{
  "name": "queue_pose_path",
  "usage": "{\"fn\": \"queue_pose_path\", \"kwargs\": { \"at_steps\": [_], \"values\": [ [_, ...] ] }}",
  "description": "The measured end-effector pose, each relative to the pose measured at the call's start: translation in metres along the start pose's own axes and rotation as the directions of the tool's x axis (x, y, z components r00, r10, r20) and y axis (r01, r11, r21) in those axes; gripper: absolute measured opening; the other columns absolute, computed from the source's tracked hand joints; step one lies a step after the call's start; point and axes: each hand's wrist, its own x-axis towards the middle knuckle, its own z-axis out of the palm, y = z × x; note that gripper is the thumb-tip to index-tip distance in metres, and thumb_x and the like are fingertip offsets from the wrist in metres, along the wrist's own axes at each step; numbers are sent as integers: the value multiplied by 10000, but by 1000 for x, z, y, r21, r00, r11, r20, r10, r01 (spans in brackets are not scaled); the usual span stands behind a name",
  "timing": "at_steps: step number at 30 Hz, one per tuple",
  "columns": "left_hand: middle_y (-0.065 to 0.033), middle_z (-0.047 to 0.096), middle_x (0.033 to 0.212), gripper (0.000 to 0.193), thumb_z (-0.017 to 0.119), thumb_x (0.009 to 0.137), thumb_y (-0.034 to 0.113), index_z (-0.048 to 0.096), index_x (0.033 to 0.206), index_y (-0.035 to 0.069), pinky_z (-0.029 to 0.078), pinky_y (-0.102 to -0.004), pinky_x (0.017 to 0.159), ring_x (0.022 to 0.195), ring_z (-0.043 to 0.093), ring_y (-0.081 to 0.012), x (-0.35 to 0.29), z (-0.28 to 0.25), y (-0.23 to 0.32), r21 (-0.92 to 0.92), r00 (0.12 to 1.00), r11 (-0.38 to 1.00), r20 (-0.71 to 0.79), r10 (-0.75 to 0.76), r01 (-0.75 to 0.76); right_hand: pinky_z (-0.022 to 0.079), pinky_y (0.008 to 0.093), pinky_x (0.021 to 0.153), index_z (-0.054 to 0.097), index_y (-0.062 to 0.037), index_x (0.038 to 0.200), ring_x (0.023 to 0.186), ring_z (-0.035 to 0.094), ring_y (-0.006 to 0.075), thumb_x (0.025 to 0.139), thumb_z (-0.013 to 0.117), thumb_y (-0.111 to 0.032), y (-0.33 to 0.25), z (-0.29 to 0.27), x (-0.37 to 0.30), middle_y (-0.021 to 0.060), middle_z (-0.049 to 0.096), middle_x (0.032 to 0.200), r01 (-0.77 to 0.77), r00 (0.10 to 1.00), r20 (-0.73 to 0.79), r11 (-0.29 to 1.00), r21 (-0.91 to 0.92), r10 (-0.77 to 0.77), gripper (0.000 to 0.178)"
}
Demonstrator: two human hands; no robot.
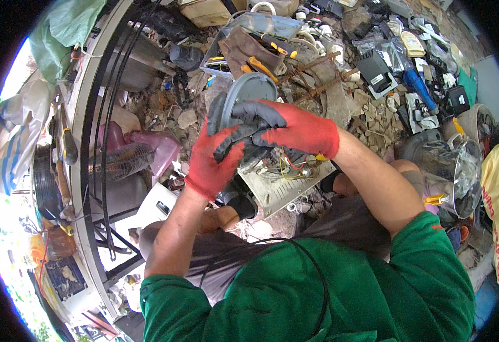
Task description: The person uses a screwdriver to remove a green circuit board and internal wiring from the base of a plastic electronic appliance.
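Left hand upright, fingers curled round grey rounded part held up between both hands, off-white wired casing lower down, right hand angled inward, fingers bent across the part, gripping too.

Daylight glares beyond a metal frame and a hanging green sheet at left; rubble-strewn ground spreads to the right.

The camera sits on the head and looks down over the green shirt. The left hand and right hand look close, near the middle. The wide, round view bends the metal frame.
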Motion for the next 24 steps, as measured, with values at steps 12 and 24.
{"fn": "queue_pose_path", "kwargs": {
  "at_steps": [12,24],
  "values": [
    [-157,697,1027,304,696,858,116,656,1146,26,507,-360,863,933,660,-249,2,-1,-28,168,992,984,-114,-47,66,486,323,923,489,-25,1349,1056,593,166,822,656,-91,-17,-15,-5,91,620,1196,-88,996,-14,894,-440,91,557],
    [-44,707,937,241,702,863,52,677,1098,5,511,-258,764,826,631,-99,4,-25,-42,-159,936,957,-222,-272,241,447,435,990,548,-87,1292,1139,570,353,788,685,-274,-15,-20,-18,178,616,1183,-33,982,81,581,-813,169,555]
  ]
}}
